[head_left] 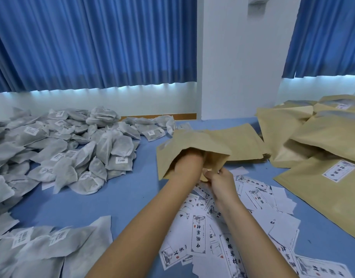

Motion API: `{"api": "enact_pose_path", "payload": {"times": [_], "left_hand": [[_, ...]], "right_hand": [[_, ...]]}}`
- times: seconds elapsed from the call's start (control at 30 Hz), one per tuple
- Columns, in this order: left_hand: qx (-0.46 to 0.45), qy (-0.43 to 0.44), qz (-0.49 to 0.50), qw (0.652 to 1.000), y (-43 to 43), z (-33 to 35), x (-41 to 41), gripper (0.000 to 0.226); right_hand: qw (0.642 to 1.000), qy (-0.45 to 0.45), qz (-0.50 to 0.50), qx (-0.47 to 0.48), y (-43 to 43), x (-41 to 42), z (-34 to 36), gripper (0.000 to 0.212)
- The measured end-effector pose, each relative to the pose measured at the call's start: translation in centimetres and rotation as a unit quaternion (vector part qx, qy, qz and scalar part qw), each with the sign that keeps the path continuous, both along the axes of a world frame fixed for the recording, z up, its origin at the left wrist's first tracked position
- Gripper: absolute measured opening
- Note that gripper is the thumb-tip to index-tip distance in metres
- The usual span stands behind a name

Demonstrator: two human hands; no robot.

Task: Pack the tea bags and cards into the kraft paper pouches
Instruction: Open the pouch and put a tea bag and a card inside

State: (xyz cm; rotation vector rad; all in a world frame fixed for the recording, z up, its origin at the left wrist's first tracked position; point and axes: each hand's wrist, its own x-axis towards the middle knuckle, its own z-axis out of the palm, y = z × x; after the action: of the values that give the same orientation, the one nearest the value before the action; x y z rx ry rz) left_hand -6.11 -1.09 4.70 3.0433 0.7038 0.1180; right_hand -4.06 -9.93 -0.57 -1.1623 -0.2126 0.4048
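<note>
The fingers (212,175) of the right hand (222,184) are curling together and pinching the lower edge of the mouth of a kraft paper pouch (192,143), and the thumb is pressing on the same edge. The left hand is sitting inside this pouch, fully hidden by the paper, so I cannot tell how its fingers are lying. Only the left forearm (180,173) is showing, going in through the open mouth. The pouch is being held a little above the table (122,197), with its mouth turning toward the person and its closed end pointing away.

Just behind the held pouch, a flat stack of empty pouches (240,141) is lying on the blue surface. Under the right hand and forearm, many white cards (198,235) with black printed characters are lying scattered and overlapping each other. To the left, a big heap of grey tea bags (82,147) with small white labels is covering the table, and more tea bags (42,249) are lying at the near left corner. To the right, several larger pouches (325,141), some with a white label, are piling on each other. Behind the table, blue curtains (92,47) are hanging on both sides of a white pillar (238,57).
</note>
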Motion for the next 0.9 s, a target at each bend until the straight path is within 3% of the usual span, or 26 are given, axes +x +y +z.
{"api": "enact_pose_path", "payload": {"times": [0.07, 0.17, 0.23, 0.3, 0.37, 0.43, 0.47, 0.53, 0.63, 0.8, 0.9], "left_hand": [[-0.026, 0.003, 0.028, 0.999, -0.2, 1.0, 0.7, 0.045], [-0.018, -0.01, -0.042, 0.999, -1.3, 1.3, 0.3, 0.035], [0.057, -0.079, -0.132, 0.986, -2.4, 1.1, -1.3, 0.029], [0.078, -0.17, -0.274, 0.943, -3.0, 0.3, -3.6, 0.023], [-0.01, -0.148, -0.36, 0.921, -3.0, -0.7, -5.7, 0.012], [-0.135, 0.0, -0.336, 0.932, -2.1, -1.7, -7.1, 0.016], [-0.164, 0.085, -0.306, 0.934, -1.4, -2.1, -7.4, 0.031], [-0.148, 0.178, -0.276, 0.933, -0.4, -3.0, -7.6, 0.055], [-0.139, 0.144, -0.279, 0.939, -0.5, -3.5, -7.3, 0.05], [-0.255, 0.018, -0.229, 0.939, -0.5, -2.5, -6.7, 0.012], [-0.429, -0.121, -0.168, 0.879, -0.8, -0.4, -6.6, 0.012]], "right_hand": [[1.0, 0.024, 0.015, 0.007, 0.1, -0.3, 0.0, 0.022], [0.998, 0.057, -0.001, 0.003, -0.6, 0.1, 0.0, 0.021], [0.998, 0.066, -0.014, 0.015, -1.2, 0.7, 0.1, 0.027], [0.996, 0.085, -0.026, 0.017, -1.5, 1.0, -0.1, 0.028], [0.994, 0.108, -0.028, 0.01, -1.4, 1.1, -0.3, 0.024], [0.992, 0.118, -0.034, 0.018, -1.2, 1.3, -0.3, 0.02], [0.992, 0.12, -0.037, 0.031, -1.0, 1.4, -0.3, 0.02], [0.991, 0.12, -0.035, 0.049, -0.7, 1.3, -0.3, 0.02], [0.991, 0.117, -0.028, 0.057, -0.7, 1.2, -0.6, 0.021], [0.992, 0.12, -0.027, 0.038, -0.9, 1.3, -0.6, 0.018], [0.996, 0.086, -0.013, -0.032, -1.1, 1.5, -0.7, 0.016]]}}
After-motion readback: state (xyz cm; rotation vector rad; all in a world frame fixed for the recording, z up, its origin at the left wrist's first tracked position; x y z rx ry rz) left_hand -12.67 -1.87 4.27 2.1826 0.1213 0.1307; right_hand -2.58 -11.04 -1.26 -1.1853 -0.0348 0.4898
